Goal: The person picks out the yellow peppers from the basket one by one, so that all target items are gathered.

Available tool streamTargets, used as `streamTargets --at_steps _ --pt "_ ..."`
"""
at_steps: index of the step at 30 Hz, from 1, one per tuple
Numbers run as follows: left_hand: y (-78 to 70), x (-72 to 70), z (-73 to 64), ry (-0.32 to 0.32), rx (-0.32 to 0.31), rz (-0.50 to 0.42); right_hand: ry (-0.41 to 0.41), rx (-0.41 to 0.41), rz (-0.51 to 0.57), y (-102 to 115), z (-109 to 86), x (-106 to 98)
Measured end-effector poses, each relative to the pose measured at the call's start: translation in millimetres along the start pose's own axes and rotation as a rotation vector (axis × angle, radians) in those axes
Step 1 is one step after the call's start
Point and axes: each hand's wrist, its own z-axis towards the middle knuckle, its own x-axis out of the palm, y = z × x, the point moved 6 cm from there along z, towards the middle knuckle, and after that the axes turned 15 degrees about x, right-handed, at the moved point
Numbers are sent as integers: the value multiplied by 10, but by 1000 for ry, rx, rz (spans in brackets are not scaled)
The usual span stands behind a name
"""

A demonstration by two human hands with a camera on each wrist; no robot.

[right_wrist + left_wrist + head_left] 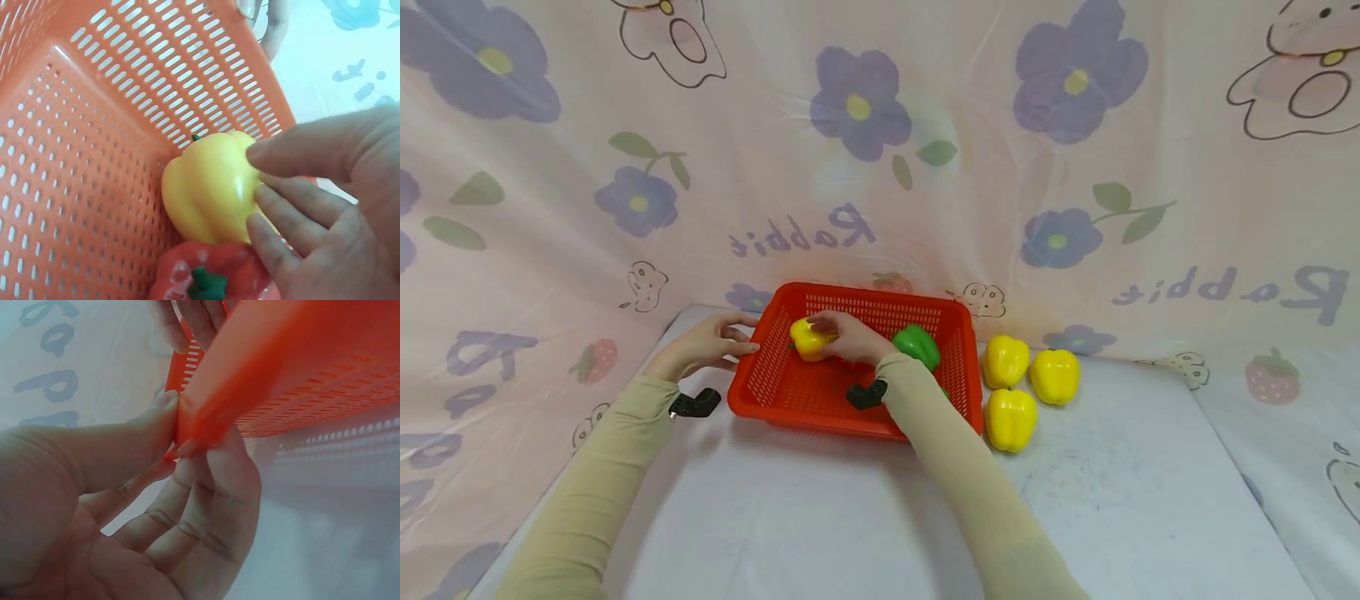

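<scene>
My left hand [706, 343] pinches the left rim of a red plastic basket [850, 425], thumb on one side and fingers beneath in the left wrist view. Inside the basket, my right hand [853, 335] holds a yellow bell pepper [209, 184] by its blunt end, thumb and fingertips on it. That pepper lies by the basket's slotted wall, its green stem turned away from the palm. Right beside it is a red bell pepper [206, 272], mostly hidden under my right hand in the head view. A green bell pepper [917, 346] sits at the basket's right end, partly behind my wrist.
Three yellow bell peppers stand on the table just right of the basket: one at the back [1006, 362], one farther right [1055, 377], one in front [1011, 420]. A printed curtain [940, 208] hangs close behind the basket. White cloth [820, 517] covers the table.
</scene>
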Motion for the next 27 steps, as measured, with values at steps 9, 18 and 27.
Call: streamTargets --at_steps 9,18,27 --pt "-2 23 -16 19 -2 -18 15 43 -7 -36 -11 -34" --pt "-43 -15 5 19 -1 13 -53 76 -185 13 26 -72" --pt "-39 -6 -8 17 -17 10 -56 60 -225 -50 95 -41"
